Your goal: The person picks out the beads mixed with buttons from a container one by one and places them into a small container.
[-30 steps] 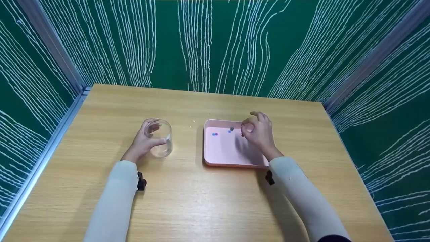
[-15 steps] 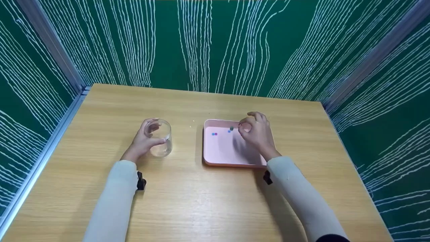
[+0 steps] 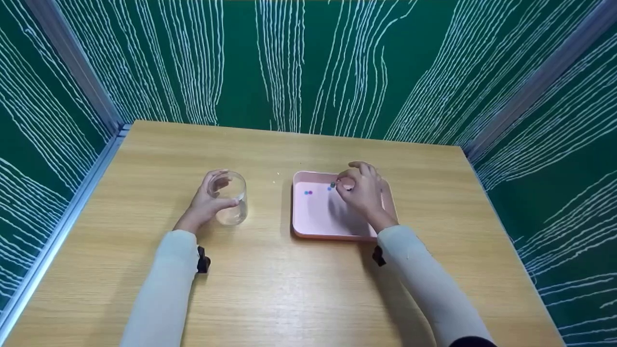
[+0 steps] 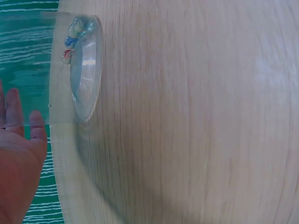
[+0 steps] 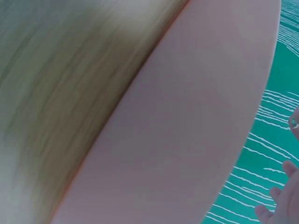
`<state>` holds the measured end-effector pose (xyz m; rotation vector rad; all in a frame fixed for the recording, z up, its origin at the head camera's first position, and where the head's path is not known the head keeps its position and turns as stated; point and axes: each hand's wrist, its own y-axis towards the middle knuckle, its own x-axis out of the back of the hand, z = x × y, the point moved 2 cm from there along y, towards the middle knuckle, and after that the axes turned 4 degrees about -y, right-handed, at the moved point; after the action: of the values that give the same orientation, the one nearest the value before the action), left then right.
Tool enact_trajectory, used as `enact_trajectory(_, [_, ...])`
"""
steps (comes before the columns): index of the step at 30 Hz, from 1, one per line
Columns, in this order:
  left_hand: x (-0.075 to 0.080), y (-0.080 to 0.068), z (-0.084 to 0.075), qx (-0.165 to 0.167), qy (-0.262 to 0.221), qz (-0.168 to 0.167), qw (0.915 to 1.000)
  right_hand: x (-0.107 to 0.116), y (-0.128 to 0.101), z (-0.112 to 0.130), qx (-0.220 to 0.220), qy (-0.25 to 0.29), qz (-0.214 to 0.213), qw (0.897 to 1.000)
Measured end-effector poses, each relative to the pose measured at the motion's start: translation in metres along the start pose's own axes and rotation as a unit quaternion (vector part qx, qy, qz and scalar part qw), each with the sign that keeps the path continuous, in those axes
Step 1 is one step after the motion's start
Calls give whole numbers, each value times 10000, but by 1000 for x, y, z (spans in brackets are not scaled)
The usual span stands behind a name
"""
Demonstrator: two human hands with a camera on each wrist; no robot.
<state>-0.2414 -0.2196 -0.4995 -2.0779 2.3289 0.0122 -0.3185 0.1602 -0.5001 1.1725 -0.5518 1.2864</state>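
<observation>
left hand (image 3: pixel 206 204) curled round upright clear glass (image 3: pixel 232 216) on table (image 3: pixel 289 289), swirled marbles (image 4: pixel 70 42) inside at bottom; right hand (image 3: pixel 362 194) over pink tray (image 3: pixel 313 217), fingertips pinching small shiny marble (image 5: pixel 293 123)

This looks like a small booth, more a lab set-up than a home. A left wall (image 3: pixel 29 120), a far wall (image 3: pixel 241 62) and a right wall (image 3: pixel 576 193) close it in, all green with wavy white lines. A grey left post (image 3: pixel 79 62) and right post (image 3: pixel 535 79) stand at the far corners; a pale rail (image 3: pixel 58 229) runs along the left. A plain wood table (image 3: pixel 289 289) spans the space between. The kind of building around it cannot be told.
</observation>
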Motion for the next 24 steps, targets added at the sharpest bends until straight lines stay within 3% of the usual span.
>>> enact_trajectory(5, [0,0,0,-43,8,24,10000,-4,0,4,199,256,-193,9993])
enact_trajectory(12, [7,12,24,-107,-13,-32,9999,-5,0,12,298,226,-256,9990])
enact_trajectory(19, [5,11,22,-78,-66,-78,9999,-8,-1,16,214,218,-215,9993])
enact_trajectory(24, [1,5,8,-58,-131,-70,9999,-9,-1,17,227,306,-274,9989])
